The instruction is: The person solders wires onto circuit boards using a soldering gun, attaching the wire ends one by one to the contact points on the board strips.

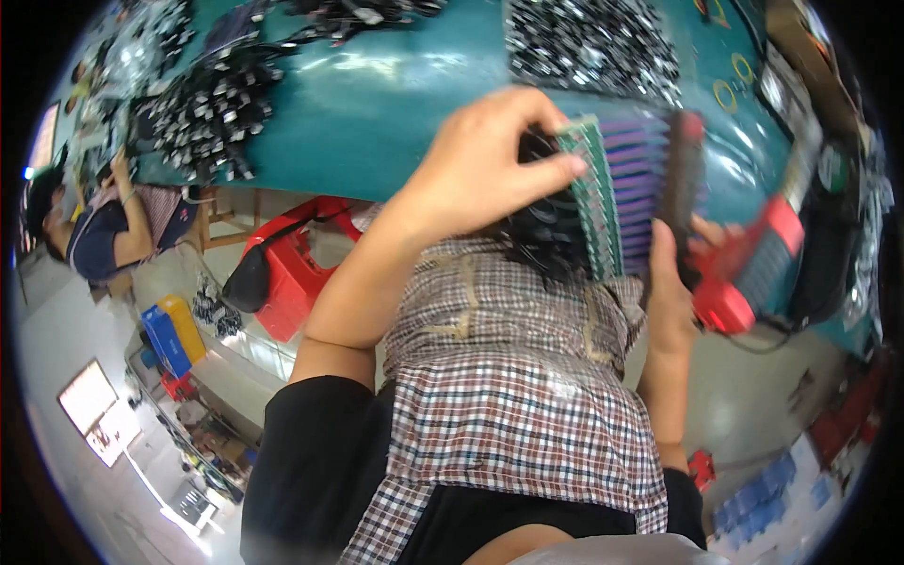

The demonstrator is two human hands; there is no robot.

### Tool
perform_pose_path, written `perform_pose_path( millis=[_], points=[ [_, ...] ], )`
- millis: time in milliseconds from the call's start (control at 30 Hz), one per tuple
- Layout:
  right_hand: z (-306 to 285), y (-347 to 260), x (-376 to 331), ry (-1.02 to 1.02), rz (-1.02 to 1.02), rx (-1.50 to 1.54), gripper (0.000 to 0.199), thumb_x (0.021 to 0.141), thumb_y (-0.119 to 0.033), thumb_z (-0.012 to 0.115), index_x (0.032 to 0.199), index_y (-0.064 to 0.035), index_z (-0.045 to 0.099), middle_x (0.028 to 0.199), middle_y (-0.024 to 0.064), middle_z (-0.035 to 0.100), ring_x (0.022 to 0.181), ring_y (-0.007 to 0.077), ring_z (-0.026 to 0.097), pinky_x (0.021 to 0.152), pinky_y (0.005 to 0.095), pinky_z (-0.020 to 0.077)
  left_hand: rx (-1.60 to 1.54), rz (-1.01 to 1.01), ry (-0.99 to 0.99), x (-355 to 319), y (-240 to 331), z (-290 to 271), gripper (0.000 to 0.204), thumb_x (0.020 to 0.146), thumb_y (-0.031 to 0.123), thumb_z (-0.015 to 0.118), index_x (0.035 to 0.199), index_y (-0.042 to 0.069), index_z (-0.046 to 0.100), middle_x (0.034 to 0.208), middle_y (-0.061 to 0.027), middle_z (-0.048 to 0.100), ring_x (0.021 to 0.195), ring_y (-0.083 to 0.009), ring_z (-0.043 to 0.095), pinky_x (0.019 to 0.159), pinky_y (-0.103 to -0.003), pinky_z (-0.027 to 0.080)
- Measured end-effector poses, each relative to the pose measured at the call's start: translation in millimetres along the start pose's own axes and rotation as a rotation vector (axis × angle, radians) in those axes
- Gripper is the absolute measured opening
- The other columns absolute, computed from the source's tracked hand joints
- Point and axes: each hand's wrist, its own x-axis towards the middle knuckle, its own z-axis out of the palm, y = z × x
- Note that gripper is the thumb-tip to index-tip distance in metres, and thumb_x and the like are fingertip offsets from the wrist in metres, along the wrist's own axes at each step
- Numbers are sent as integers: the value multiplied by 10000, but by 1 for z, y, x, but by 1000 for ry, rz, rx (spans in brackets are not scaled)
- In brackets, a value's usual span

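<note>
My left hand (494, 160) is closed over the left end of a stack of green circuit boards with purple parts (621, 193), with black fan-like parts (546, 221) bunched beneath my fingers. At the stack's right side my right hand (673, 292) grips it from below, beside a dark bar along its edge. A red tool (749, 268) hangs just right of my right hand; whether the hand holds it too is unclear. The stack is raised above my lap, in front of the teal table (377, 104).
Heaps of small black and silver parts (589, 42) and another pile (207, 108) lie on the teal table. A red plastic stool (297, 259) stands below the table's edge. Another person (104, 221) sits at far left. Blue and yellow crates (174, 334) sit on the floor.
</note>
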Motion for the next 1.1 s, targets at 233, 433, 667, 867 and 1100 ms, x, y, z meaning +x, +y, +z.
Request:
perform_pose_path(
  millis=[233, 433, 667, 867, 1100],
  points=[
    [-29, 10, 12, 260, 86, 217, 441, 862, 55, 731, 1200, 25, 449, 1023, 67, 572, 885, 129, 571, 745, 247, 491, -957, -362, -72, -19, 6, -42, 254, 896, 119, 723, 1069, 25, 562, 891, -81, 685, 709, -144, 674, 617, -272, 559],
    [-34, 20, 14, 272, 185, 234, 444, 857, 97, 711, 1204, 15, 447, 1000, 68, 579, 857, 111, 555, 770, 234, 477, -499, -299, 713, -25, -21, -204, 338, 830, 168, 709, 1132, 17, 689, 992, -21, 680, 812, -92, 623, 609, -204, 480],
    [-32, 28, 13, 269, 179, 287, 429, 838, 76, 746, 1178, 2, 494, 994, 67, 590, 873, 104, 571, 791, 233, 488, -1, -533, 786, -26, -127, -458, 303, 895, 321, 671, 1066, 72, 696, 948, -60, 670, 837, -195, 639, 756, -352, 495],
    [-37, 26, 16, 253, 210, 293, 464, 848, 82, 729, 1217, 2, 460, 1012, 64, 601, 802, 85, 542, 753, 223, 472, 1090, -618, 360, -24, -222, -470, 637, 925, 578, 489, 1226, 46, 667, 1199, -257, 663, 1153, -405, 626, 1050, -524, 406],
    [-46, 20, 11, 199, 317, 163, 503, 868, 4, 739, 1264, 22, 428, 1034, 83, 622, 809, 110, 598, 756, 263, 496, 1517, -358, 937, 44, -87, -338, 319, 927, 390, 557, 993, 149, 755, 997, -153, 710, 965, -350, 678, 809, -461, 534]
  ],
)
